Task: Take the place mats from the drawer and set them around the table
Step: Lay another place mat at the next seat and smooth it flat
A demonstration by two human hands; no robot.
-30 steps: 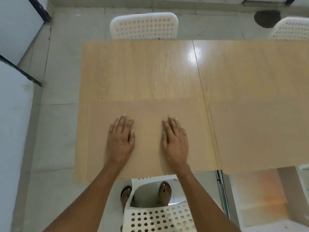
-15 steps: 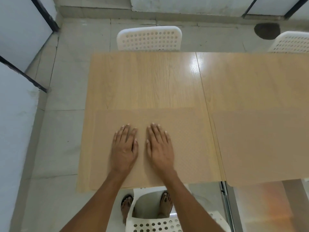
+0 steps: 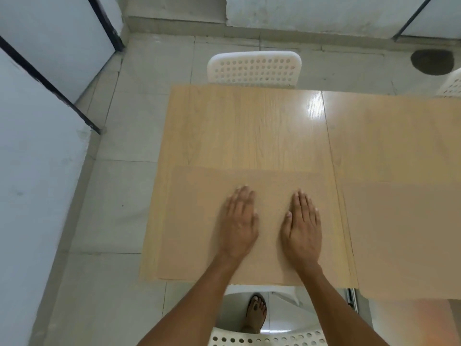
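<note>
Under both palms, near table edge: place mat (image 3: 194, 221), flat on the table (image 3: 249, 126). Left hand (image 3: 239, 226) & right hand (image 3: 302, 228) rest flat on it, apart; fingers (image 3: 243, 198) straight, held close together, pinching nothing. Beyond fingertips: mat's far edge, then bare wood. Right of right-hand fingers, past table seam: 2nd place mat (image 3: 404, 236), flat, just beside the 1st. Farther ahead of fingers: white perforated chair (image 3: 254, 68) at far table edge.
</note>
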